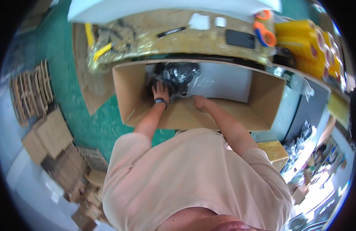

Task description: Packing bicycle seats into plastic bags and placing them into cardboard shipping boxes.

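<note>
Green floor [58, 57] flanks a carton [268, 90]; far left inside, a dark plastic-wrapped bundle [180, 75] lies just beyond the nearer left hand [160, 92], spread, grasping nothing visible; the right hand [201, 103] curls, hold unclear.

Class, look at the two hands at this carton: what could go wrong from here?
The plastic-wrapped bundle sits toward the left of the carton, with open space to its right, so it could slide. The left hand, close beside it, might snag the wrapping. The black marker lies loose on the workbench and might roll if bumped.
</note>
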`<state>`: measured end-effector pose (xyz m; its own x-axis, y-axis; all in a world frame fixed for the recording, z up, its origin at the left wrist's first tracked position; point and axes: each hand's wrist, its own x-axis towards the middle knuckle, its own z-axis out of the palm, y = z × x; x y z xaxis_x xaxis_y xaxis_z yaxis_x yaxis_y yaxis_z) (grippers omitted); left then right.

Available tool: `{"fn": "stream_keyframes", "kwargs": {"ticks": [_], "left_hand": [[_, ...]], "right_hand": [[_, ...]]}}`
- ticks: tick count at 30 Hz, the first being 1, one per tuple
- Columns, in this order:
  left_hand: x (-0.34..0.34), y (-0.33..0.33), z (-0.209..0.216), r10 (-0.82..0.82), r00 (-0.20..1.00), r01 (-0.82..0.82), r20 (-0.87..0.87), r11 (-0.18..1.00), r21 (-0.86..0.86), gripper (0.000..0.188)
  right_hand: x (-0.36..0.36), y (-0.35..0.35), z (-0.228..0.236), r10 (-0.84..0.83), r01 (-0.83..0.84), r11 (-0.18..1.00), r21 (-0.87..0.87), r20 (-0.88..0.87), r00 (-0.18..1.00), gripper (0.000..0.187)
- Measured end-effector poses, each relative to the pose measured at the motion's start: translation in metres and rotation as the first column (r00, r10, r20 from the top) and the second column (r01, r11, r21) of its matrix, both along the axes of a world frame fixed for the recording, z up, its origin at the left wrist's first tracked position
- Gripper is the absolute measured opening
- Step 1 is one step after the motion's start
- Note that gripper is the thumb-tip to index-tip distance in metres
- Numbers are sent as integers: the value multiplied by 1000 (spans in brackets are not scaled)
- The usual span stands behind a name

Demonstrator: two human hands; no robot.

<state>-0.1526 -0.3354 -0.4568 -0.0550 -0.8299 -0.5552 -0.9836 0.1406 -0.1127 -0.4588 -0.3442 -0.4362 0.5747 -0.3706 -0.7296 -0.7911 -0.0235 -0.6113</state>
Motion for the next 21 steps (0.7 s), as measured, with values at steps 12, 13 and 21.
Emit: {"fn": "stream_keyframes", "kwargs": {"ticks": [12, 13, 21], "left_hand": [[-216, 3, 113, -51, 877, 198, -477, 944, 263, 73], [-250, 1, 132, -73, 875, 219, -479, 941, 258, 73], [-487, 22, 286, -267, 755, 339, -599, 941, 8, 64]], "right_hand": [[-506, 108, 329, -820, 958, 92, 273, 567, -83, 66], [-568, 149, 340, -887, 989, -127, -73, 455, -81, 68], [-822, 522, 336, -544, 239, -214, -947, -87, -835, 64]]}}
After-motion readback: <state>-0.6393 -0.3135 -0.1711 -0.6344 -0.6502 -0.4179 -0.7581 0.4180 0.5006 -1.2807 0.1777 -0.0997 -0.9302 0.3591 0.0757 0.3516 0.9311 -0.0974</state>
